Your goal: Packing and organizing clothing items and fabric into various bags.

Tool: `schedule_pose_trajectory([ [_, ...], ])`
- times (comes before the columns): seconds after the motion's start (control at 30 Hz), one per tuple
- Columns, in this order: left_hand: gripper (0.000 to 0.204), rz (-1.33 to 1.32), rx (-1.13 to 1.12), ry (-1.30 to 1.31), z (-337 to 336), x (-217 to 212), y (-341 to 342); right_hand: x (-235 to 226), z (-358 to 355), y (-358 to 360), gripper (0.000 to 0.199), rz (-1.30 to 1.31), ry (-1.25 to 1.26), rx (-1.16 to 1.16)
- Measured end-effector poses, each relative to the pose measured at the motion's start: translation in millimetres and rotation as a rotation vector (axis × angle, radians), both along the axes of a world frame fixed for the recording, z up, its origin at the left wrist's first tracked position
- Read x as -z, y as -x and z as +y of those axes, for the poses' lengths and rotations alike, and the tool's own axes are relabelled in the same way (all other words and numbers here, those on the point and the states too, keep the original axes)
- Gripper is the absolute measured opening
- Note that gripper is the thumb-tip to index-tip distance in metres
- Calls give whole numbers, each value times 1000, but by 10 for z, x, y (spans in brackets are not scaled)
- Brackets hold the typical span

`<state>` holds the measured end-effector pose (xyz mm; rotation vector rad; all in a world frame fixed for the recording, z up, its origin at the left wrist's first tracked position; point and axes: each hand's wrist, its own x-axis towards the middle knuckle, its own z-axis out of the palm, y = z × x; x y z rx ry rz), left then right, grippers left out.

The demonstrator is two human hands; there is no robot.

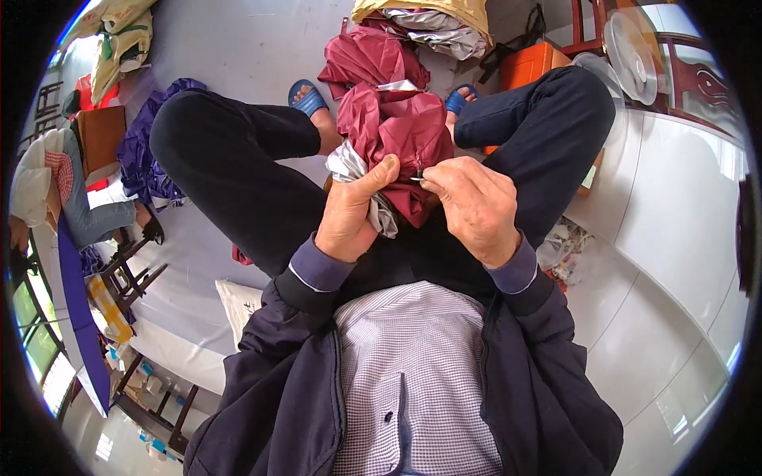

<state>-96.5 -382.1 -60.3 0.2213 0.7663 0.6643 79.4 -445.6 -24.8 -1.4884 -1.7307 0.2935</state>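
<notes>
Between my knees hangs a bunched maroon cloth (389, 127) with a shiny silver underside, trailing away from me toward the floor. My left hand (349, 214) is closed round a gathered part of it, thumb on top, and crumpled silver fabric (347, 163) bulges out beside the fingers. Thumb and fingertips of my right hand (474, 208) pinch a small, thin, pale object (418, 178) against the cloth's near end. A small dark piece shows just above that pinch; its kind is too small to make out.
A yellow sack (468, 12) with silver fabric stands ahead. An orange box (530, 65) sits beyond my right knee. Dark blue cloth (159, 143) lies left of my left knee. Another person (103, 218) sits at far left near a wooden stool (127, 274). White panels (667, 214) line the right.
</notes>
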Motion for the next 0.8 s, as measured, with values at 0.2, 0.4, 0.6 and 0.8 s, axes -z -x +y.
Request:
schedule_pose_trajectory([
  [0.2,32,32,2,-6,0,-13,-9,10,-10,30,20,111,81,39],
  [0.4,36,43,9,-76,-8,-15,0,15,-40,80,9,297,196,96],
  [0.6,38,113,-2,-170,-13,-80,-61,41,-81,130,8,393,289,179],
  [0.8,39,151,5,-294,-15,-116,-85,70,-86,189,13,419,328,235],
])
